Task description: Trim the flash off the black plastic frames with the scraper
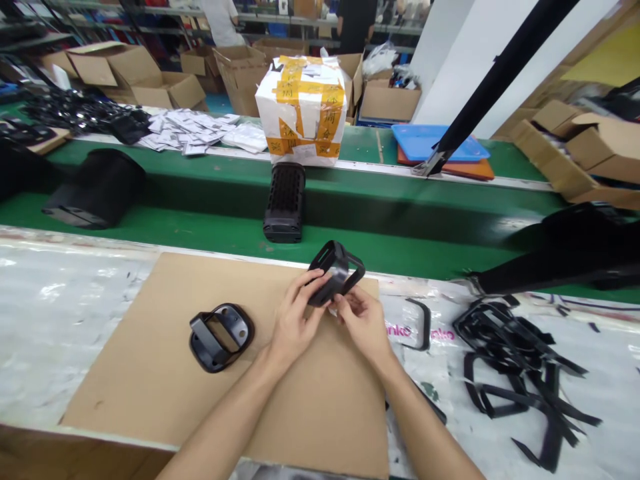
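Observation:
Above the cardboard sheet point(200, 413), a black plastic part with a raised handle loop point(336, 267) is held up and tilted. My left hand point(299, 313) grips its left side, fingers closed on the edge. My right hand point(363, 320) is closed at its lower right, fingertips pinched near the rim; whether they hold a smaller piece is hidden. A similar black plastic part with a handle point(220, 337) lies on the cardboard left of my hands. To the right, a black strip bent into a U point(426, 325) rests on the plastic-covered table.
A heap of black strips point(520, 360) lies at right. Beyond the table edge, a black perforated case point(285, 203) stands on the green conveyor point(200, 230). Behind it are a taped white box point(303, 110), blue tray point(440, 142) and white packets point(190, 130). A black post point(500, 80) slants at right.

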Action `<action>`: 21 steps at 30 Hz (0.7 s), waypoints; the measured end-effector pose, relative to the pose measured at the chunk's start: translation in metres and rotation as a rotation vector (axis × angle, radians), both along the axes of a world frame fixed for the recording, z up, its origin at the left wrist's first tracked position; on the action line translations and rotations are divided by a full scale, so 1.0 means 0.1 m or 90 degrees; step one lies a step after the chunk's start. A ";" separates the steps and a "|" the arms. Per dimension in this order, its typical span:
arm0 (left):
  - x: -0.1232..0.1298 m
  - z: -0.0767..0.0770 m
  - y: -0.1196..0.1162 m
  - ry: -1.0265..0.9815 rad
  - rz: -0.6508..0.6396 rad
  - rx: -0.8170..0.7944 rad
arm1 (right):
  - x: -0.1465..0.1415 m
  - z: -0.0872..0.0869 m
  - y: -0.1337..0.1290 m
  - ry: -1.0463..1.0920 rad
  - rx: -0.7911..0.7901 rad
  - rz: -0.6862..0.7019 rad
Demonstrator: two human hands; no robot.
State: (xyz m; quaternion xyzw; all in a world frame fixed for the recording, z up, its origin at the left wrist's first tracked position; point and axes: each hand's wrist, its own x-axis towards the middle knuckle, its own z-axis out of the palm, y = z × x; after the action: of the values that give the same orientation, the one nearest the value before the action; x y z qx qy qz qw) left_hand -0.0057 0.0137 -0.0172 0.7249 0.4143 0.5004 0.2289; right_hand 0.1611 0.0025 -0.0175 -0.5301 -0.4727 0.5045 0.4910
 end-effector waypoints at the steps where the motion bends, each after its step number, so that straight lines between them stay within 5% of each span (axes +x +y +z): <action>1: 0.01 0.02 -0.01 0.014 -0.014 0.034 | 0.00 0.00 0.00 -0.014 -0.003 -0.006; 8: 0.06 -0.01 -0.08 -0.040 0.005 0.036 | 0.03 -0.04 0.03 -0.072 0.013 -0.114; 11: 0.01 -0.05 -0.05 -0.201 0.012 -0.105 | 0.04 -0.05 0.05 -0.086 0.014 -0.123; 15: 0.01 -0.01 -0.01 -0.239 -0.125 -0.383 | 0.03 0.05 0.03 0.000 0.066 -0.068; 21: 0.08 0.03 -0.03 -0.233 -0.110 -0.387 | 0.00 0.07 -0.01 -0.003 0.070 -0.026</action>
State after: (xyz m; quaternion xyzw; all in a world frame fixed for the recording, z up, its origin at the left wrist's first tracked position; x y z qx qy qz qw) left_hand 0.0019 0.0105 -0.0147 0.5548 0.4334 0.4546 0.5457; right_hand 0.1614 0.0010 -0.0101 -0.5131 -0.4894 0.4666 0.5287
